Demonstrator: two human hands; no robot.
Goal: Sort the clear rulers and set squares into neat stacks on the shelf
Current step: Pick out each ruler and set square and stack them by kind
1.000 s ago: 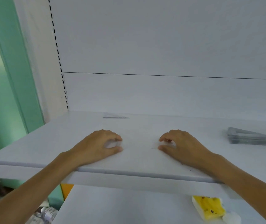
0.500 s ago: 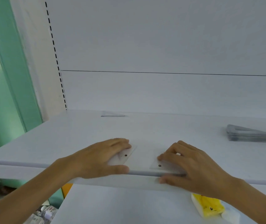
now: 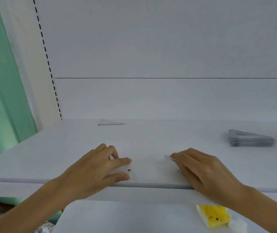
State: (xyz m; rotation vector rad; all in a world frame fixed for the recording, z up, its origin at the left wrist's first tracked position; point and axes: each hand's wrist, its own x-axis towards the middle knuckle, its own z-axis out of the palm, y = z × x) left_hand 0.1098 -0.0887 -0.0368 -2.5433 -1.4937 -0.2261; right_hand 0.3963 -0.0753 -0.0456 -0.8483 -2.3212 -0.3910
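Pickup step: clear ruler ends [image 3: 128, 169] are pinched by the left hand [image 3: 94, 167] and right hand [image 3: 205, 172] at the shelf [image 3: 33, 157] edge. Next, a level carry to a neat stack, apart from the set squares [image 3: 250, 140], is required.

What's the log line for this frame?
left hand: holds clear piece at shelf front edge | right hand: pinches second clear piece | set square stack: far right, apart from hands

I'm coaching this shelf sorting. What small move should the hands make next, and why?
Probably slide the two pieces together into one pile. The left hand grips a holed clear piece and the right hand pinches a second clear piece, apart, near the front edge of the shelf; the grey stack of set squares lies far right.
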